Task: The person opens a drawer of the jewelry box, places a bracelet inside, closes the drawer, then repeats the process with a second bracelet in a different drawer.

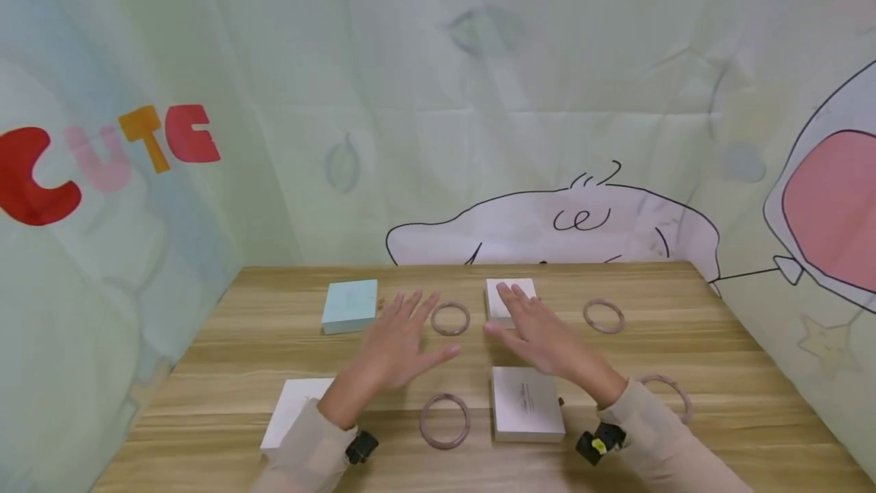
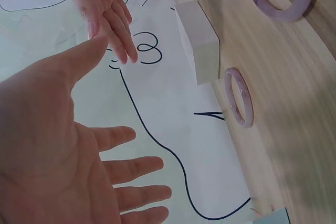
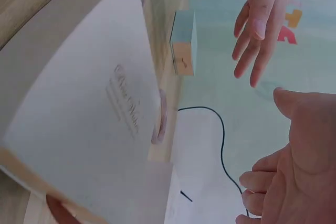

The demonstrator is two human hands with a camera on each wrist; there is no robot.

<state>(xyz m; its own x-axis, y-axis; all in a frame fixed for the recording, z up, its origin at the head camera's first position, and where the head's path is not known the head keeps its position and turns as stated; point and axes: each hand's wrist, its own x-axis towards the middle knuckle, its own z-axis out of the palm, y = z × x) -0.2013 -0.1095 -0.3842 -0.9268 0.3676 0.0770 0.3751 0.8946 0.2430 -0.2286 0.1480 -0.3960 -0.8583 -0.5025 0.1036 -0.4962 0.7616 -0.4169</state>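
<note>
Fingers (image 2: 135,167) straight and grasping nothing, a person's left hand (image 1: 395,347) and right hand (image 1: 546,337) hover above the wood-grain bench (image 1: 677,303), the left near a light blue box (image 1: 350,304) and rear bangle (image 1: 434,319), the right by the rear white box (image 1: 494,303). Closer, another bangle (image 1: 423,421) lies beside a lettered white box (image 1: 525,405); two more bangles (image 1: 621,321) rest farther right.

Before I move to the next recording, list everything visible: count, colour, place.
Blue box: 1, pale blue, back left
White boxes: 3, white, front left, front middle, back middle
Bangles: 4, mauve, two middle, two right
Table: 1, brown wood grain, beneath the hands
Backdrop: 1, pale green with printed drawings and CUTE lettering, behind table
Wrist cameras: 2, black, one per wrist
Sleeves: 2, beige, forearms
Left hand, right hand: 2, bare, above table
</note>
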